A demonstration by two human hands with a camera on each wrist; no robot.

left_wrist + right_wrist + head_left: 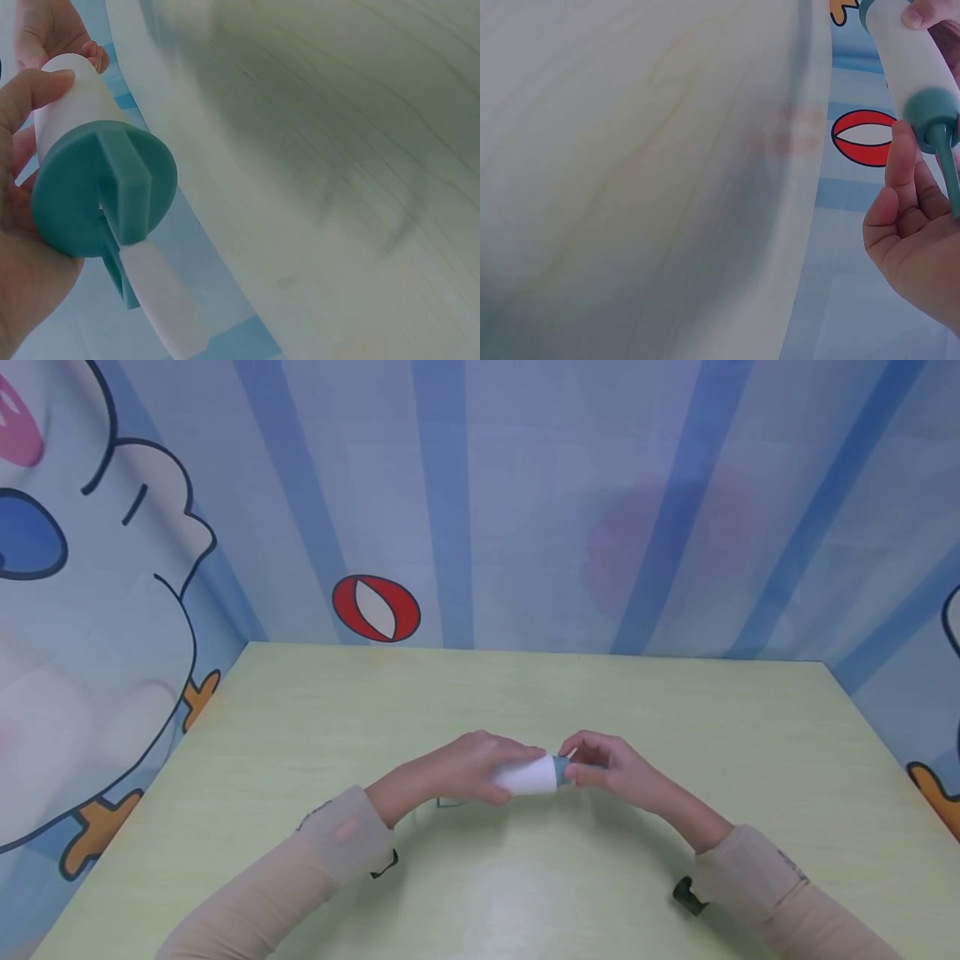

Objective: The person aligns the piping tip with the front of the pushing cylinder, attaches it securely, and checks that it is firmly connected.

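Observation:
A white cylinder point(531, 777) with teal ends is held sideways between the two hands, over the table. My left hand point(467, 767) grips its body, with the thumb pressed on the white side in the left wrist view. At that end a teal disc point(64, 199) carries a forked bracket point(135, 187), from which a white bar point(161, 296) sticks out. My right hand point(622, 772) pinches the teal cap point(561, 770) at the other end. In the right wrist view, a slim teal stem point(946, 169) runs from this cap toward the palm.
A pale yellow-green table point(480, 893) spreads beneath the hands. Behind it stands a blue striped backdrop point(525, 510) with a red and white oval point(405, 610) printed on it. Cartoon figures cover the side panels. Both forearms wear beige sleeves point(285, 885).

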